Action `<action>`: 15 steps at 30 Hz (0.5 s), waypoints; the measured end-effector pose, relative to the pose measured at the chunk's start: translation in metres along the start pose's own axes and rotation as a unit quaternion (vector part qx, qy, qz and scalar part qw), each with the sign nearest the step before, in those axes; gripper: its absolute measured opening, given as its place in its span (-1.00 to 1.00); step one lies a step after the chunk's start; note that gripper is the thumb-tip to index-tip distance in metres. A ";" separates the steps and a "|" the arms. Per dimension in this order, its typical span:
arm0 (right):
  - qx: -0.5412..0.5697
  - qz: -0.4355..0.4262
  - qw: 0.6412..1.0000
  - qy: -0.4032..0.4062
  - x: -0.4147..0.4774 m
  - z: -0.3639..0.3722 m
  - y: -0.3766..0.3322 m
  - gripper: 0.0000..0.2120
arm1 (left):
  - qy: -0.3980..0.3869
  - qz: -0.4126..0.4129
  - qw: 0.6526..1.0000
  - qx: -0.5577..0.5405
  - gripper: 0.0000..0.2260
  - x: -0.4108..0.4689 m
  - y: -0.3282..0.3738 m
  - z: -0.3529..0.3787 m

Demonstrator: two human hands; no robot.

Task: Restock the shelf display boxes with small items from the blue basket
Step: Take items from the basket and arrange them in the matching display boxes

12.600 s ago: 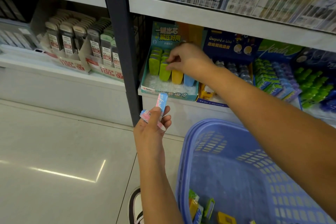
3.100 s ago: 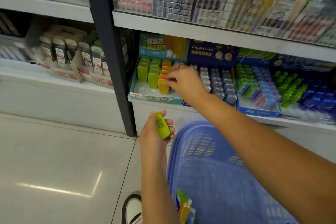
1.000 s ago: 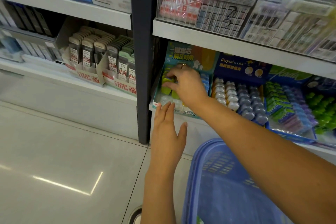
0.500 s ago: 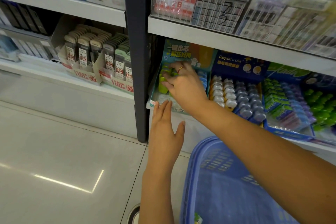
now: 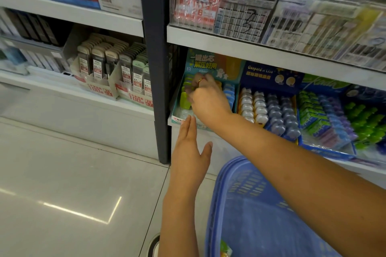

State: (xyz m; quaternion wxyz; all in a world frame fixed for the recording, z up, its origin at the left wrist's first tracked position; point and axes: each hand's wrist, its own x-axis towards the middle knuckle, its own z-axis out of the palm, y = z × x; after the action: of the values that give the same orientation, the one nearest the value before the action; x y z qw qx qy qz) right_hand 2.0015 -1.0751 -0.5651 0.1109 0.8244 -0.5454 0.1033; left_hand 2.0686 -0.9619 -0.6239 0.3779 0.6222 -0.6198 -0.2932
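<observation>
Right hand [image 5: 208,101]: fingers curled down among the green items [image 5: 184,98] in the teal display box [image 5: 177,116] on the lower shelf; whether they pinch one cannot be told. Left hand [image 5: 191,152]: fingers straight and pressed together, thumb spread, tips at the box's near edge. Blue basket [image 5: 240,204] sits near right, below the shelf, with a few items at its bottom.

The basket [image 5: 240,204] is blue with a slotted grid pattern in its wall. The teal display box [image 5: 189,64] at the shelf's left end has yellow lettering on its backboard and holds lime-green items [image 5: 184,98], with pale blue ones [image 5: 228,94] on its right side. The neighbouring box [image 5: 271,74] is navy with yellow print. The upright post [image 5: 155,48] is dark navy. A red-and-gold ring [image 5: 200,80] shows on one finger.
</observation>
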 end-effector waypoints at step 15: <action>0.203 0.175 0.916 -0.298 -0.236 0.026 0.088 -0.75 | -0.172 0.014 0.983 0.061 -0.86 -0.038 0.066 0.042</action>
State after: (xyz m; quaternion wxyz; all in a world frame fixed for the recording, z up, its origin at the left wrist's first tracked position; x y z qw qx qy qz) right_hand 1.8312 -0.9097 -0.6526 -0.2465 0.7128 -0.6563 -0.0213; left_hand 1.9956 -0.9251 -0.5956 0.2309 0.5753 -0.7011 -0.3524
